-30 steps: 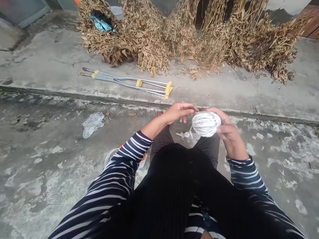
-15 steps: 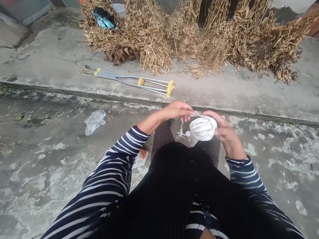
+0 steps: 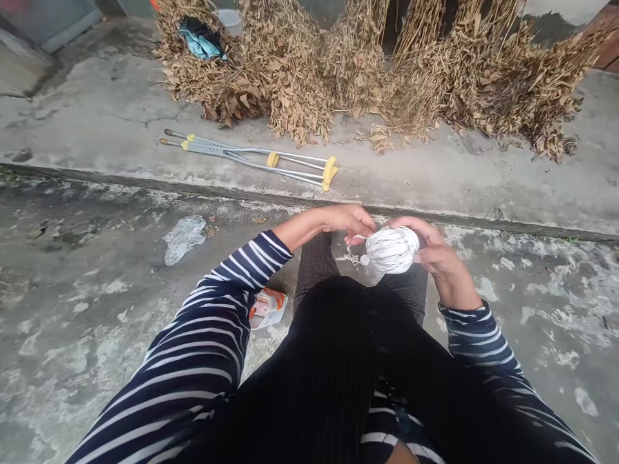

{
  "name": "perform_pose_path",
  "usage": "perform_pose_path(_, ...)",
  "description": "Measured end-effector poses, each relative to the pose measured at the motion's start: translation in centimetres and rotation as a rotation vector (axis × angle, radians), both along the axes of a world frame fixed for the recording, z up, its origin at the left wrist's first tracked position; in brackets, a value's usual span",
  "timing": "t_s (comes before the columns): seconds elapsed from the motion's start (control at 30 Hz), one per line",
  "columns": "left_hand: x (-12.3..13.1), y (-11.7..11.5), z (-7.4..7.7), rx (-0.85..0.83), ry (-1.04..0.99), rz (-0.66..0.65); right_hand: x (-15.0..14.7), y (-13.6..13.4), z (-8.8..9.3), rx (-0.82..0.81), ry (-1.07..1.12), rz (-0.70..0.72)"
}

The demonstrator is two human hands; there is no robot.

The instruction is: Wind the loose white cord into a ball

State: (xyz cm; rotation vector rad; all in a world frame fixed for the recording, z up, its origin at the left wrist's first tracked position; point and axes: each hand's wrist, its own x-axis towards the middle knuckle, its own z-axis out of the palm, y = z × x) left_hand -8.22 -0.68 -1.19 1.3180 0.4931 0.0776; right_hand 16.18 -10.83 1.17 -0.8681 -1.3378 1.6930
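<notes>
My right hand [image 3: 438,251] curls around the right side of a white ribbed ball [image 3: 393,250] with thin dark lines running over it. Its fingers lie over the top and the thumb presses the near side. At the ball's upper left, the fingers of my left hand [image 3: 352,222] are bent together on a thin white strip, which is mostly hidden by the fingers. A small white disc [image 3: 364,260] sits against the ball's left side. From there a knotted white cord [image 3: 352,258] hangs out below my left hand. All of this is above my knees.
Crutches [image 3: 251,158] with yellow pads lie on the raised concrete step beyond my knees. Dried leafy stalks [image 3: 300,84] are heaped behind them. A clear plastic bag [image 3: 184,240] and an orange-and-white packet [image 3: 268,308] are on the ground to my left.
My left hand has shifted slightly down, closer to the ball. The white strip that stretched over the ball's top between my hands is now mostly out of sight. My right hand keeps its hold.
</notes>
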Motion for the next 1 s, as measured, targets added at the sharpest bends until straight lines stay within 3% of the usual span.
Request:
perform_pose_path(0.07,0.4,-0.4,-0.2,0.031,0.005,-0.068,0.1,0.1,-0.3,-0.027,-0.014,-0.026)
perform_pose_path(0.13,0.7,-0.9,0.0,0.085,-0.006,-0.037,0.3,0.3,-0.9,-0.063,0.022,-0.074)
perform_pose_path(0.33,1.8,-3.2,0.5,0.336,-0.035,0.358,1.5,2.1,-2.2,-0.176,0.149,-0.194)
perform_pose_path(0.43,1.9,-4.2,0.7,0.422,-0.09,0.452,1.4,3.0,-1.6,-0.216,0.202,-0.21)
perform_pose_path(0.63,1.3,-4.8,1.9,0.436,-0.177,0.482,0.4,3.9,0.3,-0.215,0.247,-0.23)
perform_pose_path(0.77,2.1,-4.2,0.5,0.39,-0.177,0.591,-0.1,4.7,1.3,-0.169,0.217,-0.194)
perform_pose_path(0.9,3.3,-3.0,-1.7,0.381,-0.097,0.818,-0.9,5.5,2.1,-0.082,0.164,-0.173)
perform_pose_path(1.0,3.8,-2.1,-2.0,0.398,-0.044,0.926,-1.6,6.0,2.5,-0.016,0.113,-0.2)
